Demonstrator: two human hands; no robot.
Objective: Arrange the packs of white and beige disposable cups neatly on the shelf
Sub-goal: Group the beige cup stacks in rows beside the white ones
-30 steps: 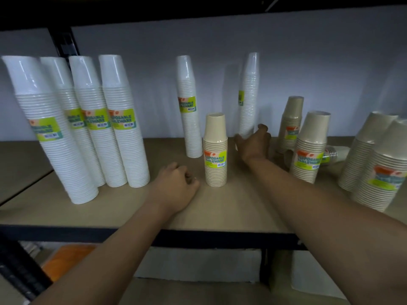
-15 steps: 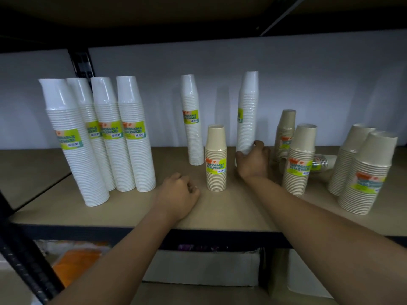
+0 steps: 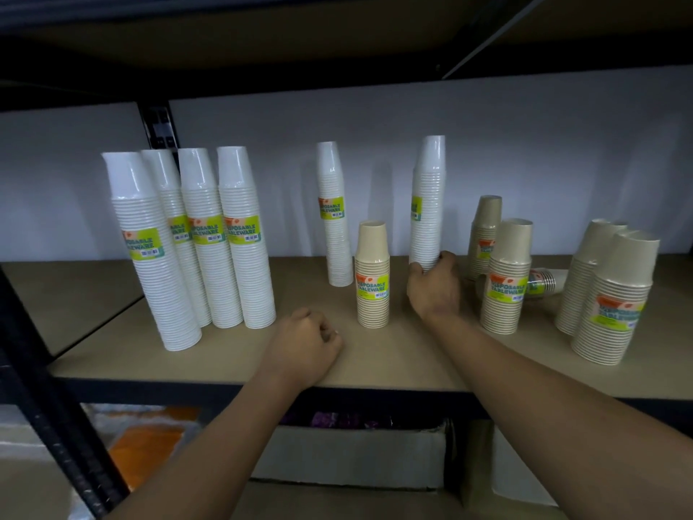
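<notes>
**Right hand clamped on a tall white pack**

The right hand (image 3: 435, 287) reaches forward with the arm nearly straight. Its thumb and fingers curl round the base of a tall white cup pack (image 3: 427, 204), which rises upright above the knuckles. The left hand (image 3: 305, 345) rests on the shelf board (image 3: 375, 362) as a loose fist, fingers curled in and gripping nothing.

Between the 2 hands stands a short beige pack (image 3: 372, 275). It is a tapered, ribbed stack in clear wrap with a green label. Behind it is a second tall white pack (image 3: 333, 219). Well left of the left hand, 4 white packs (image 3: 210, 238) stand together. Just right of the right hand stand 2 beige packs (image 3: 506, 279), with 1 lying on its side (image 3: 547, 281) behind them.

Compared with 1 s ago, the right hand's fingers have wrapped closer round the white pack's base. The left fist stays where it was.
</notes>
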